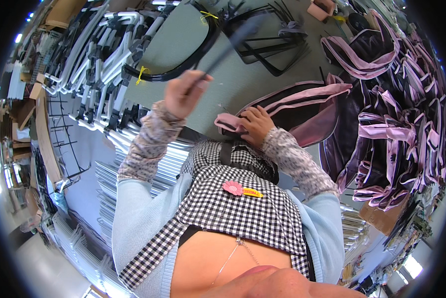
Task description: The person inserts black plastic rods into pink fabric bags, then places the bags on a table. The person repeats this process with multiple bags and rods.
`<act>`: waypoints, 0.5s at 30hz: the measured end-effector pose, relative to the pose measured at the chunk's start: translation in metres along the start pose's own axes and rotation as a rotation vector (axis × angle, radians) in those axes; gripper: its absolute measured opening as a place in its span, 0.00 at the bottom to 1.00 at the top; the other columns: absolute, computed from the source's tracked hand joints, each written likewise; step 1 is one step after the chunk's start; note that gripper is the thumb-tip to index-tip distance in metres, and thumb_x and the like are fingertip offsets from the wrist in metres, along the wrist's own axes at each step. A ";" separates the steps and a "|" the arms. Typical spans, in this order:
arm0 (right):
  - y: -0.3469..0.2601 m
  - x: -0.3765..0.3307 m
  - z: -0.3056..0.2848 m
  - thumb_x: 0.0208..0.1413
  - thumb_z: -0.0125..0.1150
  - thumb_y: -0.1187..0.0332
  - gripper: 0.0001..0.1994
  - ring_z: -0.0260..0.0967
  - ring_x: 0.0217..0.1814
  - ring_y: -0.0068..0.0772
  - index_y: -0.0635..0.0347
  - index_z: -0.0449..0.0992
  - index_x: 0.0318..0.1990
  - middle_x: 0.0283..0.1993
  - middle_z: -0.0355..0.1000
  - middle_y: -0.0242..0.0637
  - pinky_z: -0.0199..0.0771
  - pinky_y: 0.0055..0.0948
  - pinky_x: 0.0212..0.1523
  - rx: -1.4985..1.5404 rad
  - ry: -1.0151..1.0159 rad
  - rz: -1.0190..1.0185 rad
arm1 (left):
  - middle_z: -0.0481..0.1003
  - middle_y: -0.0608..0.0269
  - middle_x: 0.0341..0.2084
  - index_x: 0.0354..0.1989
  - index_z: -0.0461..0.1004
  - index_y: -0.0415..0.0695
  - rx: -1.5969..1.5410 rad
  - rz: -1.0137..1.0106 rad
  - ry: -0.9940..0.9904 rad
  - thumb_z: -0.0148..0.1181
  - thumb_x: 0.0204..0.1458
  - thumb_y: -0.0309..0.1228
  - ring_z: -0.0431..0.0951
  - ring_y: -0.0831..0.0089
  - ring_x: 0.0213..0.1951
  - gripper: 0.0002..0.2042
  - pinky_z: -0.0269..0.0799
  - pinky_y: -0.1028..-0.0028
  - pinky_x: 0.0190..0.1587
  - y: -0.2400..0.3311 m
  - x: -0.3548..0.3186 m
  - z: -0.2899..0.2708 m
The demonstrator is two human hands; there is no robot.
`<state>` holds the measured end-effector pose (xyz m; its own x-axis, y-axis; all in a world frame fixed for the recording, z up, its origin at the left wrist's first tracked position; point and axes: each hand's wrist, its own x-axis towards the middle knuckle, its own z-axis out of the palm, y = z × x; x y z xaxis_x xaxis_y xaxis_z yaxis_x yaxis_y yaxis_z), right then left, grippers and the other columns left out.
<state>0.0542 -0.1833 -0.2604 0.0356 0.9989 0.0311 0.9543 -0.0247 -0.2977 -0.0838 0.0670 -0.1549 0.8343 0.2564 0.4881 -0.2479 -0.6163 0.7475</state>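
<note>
I have the left hand (pixel 185 94) clamped around one dark strip (pixel 222 55), blurred, raised over the table (pixel 183 37). Right hand (pixel 257 125): fingers bent over the near end of a black cover with pink trim (pixel 295 113); thumb hidden, can't tell if it's a pinch or just a press. Cover lies by the near table edge, spreading right.

Progress, my judgement: early on this piece. Done: strip in hand, cover laid out under the other hand. Left: strip and cover are apart, nothing joined that I can see. I can't pick out a finished piece.

Counts, moving out: one held strip, one cover under the hand. One bundle of curved black tubing (pixel 171 75) with two yellow ties (pixel 142 74); tubes in it too tight to count. Black frame pieces (pixel 268 67) farther back, several, tangled, no firm number. One pink box (pixel 322 9) at the far edge. Pink-and-black pile (pixel 387 131) at right: many, overlapping. White tube frames (pixel 121 54) at left: many, uncountable.
</note>
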 end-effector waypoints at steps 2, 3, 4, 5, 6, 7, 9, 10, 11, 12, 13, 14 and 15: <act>0.005 0.006 0.019 0.42 0.71 0.58 0.23 0.67 0.57 0.40 0.51 0.74 0.47 0.50 0.71 0.37 0.58 0.48 0.64 0.083 -0.127 0.025 | 0.74 0.64 0.23 0.45 0.74 0.43 0.015 -0.051 -0.103 0.60 0.58 0.30 0.72 0.78 0.20 0.09 0.68 0.76 0.23 -0.025 -0.025 0.039; 0.007 0.008 0.022 0.44 0.70 0.58 0.21 0.69 0.55 0.39 0.51 0.74 0.46 0.48 0.71 0.37 0.59 0.47 0.63 0.124 -0.186 0.044 | 0.75 0.62 0.25 0.46 0.74 0.44 0.060 -0.102 -0.200 0.63 0.55 0.32 0.75 0.75 0.23 0.12 0.70 0.75 0.25 -0.030 -0.033 0.052; 0.003 0.011 0.012 0.45 0.69 0.58 0.19 0.70 0.53 0.39 0.52 0.74 0.44 0.46 0.72 0.37 0.59 0.46 0.63 0.166 -0.145 0.085 | 0.76 0.60 0.28 0.48 0.74 0.45 0.109 -0.156 -0.294 0.66 0.52 0.33 0.78 0.71 0.26 0.16 0.73 0.73 0.28 -0.034 -0.044 0.060; -0.001 0.011 0.000 0.46 0.67 0.57 0.18 0.71 0.51 0.39 0.53 0.74 0.42 0.43 0.72 0.37 0.60 0.46 0.63 0.208 -0.104 0.128 | 0.78 0.58 0.34 0.49 0.74 0.46 0.223 -0.196 -0.392 0.70 0.47 0.34 0.80 0.64 0.32 0.20 0.75 0.71 0.33 -0.042 -0.054 0.065; -0.004 0.009 -0.012 0.47 0.66 0.57 0.16 0.72 0.50 0.39 0.53 0.74 0.41 0.41 0.72 0.37 0.60 0.45 0.62 0.247 -0.065 0.186 | 0.77 0.58 0.36 0.48 0.74 0.45 0.192 -0.185 -0.389 0.70 0.47 0.34 0.80 0.62 0.33 0.20 0.75 0.70 0.34 -0.044 -0.059 0.070; -0.005 0.008 -0.016 0.47 0.65 0.58 0.15 0.72 0.48 0.42 0.55 0.74 0.38 0.39 0.72 0.38 0.62 0.45 0.59 0.228 -0.015 0.238 | 0.77 0.57 0.37 0.48 0.75 0.45 0.160 -0.174 -0.388 0.70 0.46 0.34 0.80 0.60 0.34 0.19 0.75 0.70 0.36 -0.046 -0.065 0.074; 0.000 0.004 -0.028 0.47 0.65 0.59 0.15 0.71 0.45 0.44 0.56 0.74 0.38 0.38 0.71 0.40 0.65 0.44 0.55 0.345 0.008 0.281 | 0.78 0.56 0.37 0.45 0.76 0.43 0.131 -0.265 -0.413 0.68 0.47 0.31 0.80 0.60 0.36 0.16 0.75 0.70 0.40 -0.047 -0.072 0.081; 0.006 0.000 -0.034 0.47 0.64 0.59 0.14 0.71 0.44 0.45 0.57 0.74 0.37 0.37 0.71 0.41 0.66 0.44 0.52 0.396 0.026 0.307 | 0.78 0.57 0.36 0.44 0.76 0.43 0.059 -0.356 -0.443 0.68 0.48 0.30 0.80 0.63 0.36 0.15 0.75 0.71 0.40 -0.050 -0.071 0.081; 0.010 -0.002 -0.029 0.47 0.63 0.61 0.14 0.70 0.43 0.47 0.59 0.74 0.38 0.37 0.71 0.43 0.68 0.43 0.46 0.493 0.022 0.343 | 0.78 0.57 0.35 0.44 0.76 0.42 -0.012 -0.448 -0.476 0.67 0.48 0.29 0.80 0.65 0.36 0.14 0.74 0.72 0.40 -0.055 -0.069 0.075; 0.011 -0.002 -0.031 0.48 0.61 0.62 0.13 0.70 0.43 0.48 0.60 0.74 0.38 0.38 0.71 0.43 0.70 0.40 0.46 0.490 0.069 0.318 | 0.78 0.57 0.35 0.43 0.76 0.41 -0.084 -0.538 -0.509 0.66 0.49 0.29 0.79 0.67 0.36 0.13 0.74 0.73 0.40 -0.058 -0.064 0.074; 0.016 -0.003 -0.022 0.49 0.61 0.62 0.13 0.70 0.44 0.48 0.59 0.74 0.39 0.38 0.71 0.43 0.70 0.40 0.47 0.514 0.134 0.310 | 0.78 0.57 0.34 0.43 0.76 0.40 -0.133 -0.538 -0.494 0.66 0.50 0.28 0.79 0.69 0.35 0.12 0.73 0.73 0.39 -0.058 -0.060 0.071; 0.025 -0.005 -0.015 0.49 0.60 0.62 0.12 0.70 0.45 0.47 0.59 0.75 0.39 0.38 0.71 0.43 0.70 0.40 0.48 0.536 0.199 0.300 | 0.78 0.58 0.33 0.42 0.76 0.38 -0.182 -0.541 -0.480 0.65 0.51 0.27 0.78 0.71 0.35 0.11 0.73 0.74 0.39 -0.055 -0.055 0.069; 0.031 -0.001 -0.024 0.50 0.60 0.63 0.13 0.70 0.48 0.46 0.57 0.76 0.41 0.41 0.72 0.43 0.70 0.40 0.50 0.471 0.106 0.317 | 0.78 0.58 0.32 0.41 0.76 0.37 -0.221 -0.555 -0.457 0.64 0.52 0.26 0.78 0.73 0.35 0.09 0.73 0.75 0.38 -0.051 -0.048 0.067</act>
<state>0.0911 -0.1856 -0.2472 0.3511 0.9354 -0.0412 0.6577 -0.2776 -0.7002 -0.0779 0.0363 -0.2468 0.9749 0.1213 -0.1865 0.2158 -0.3106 0.9257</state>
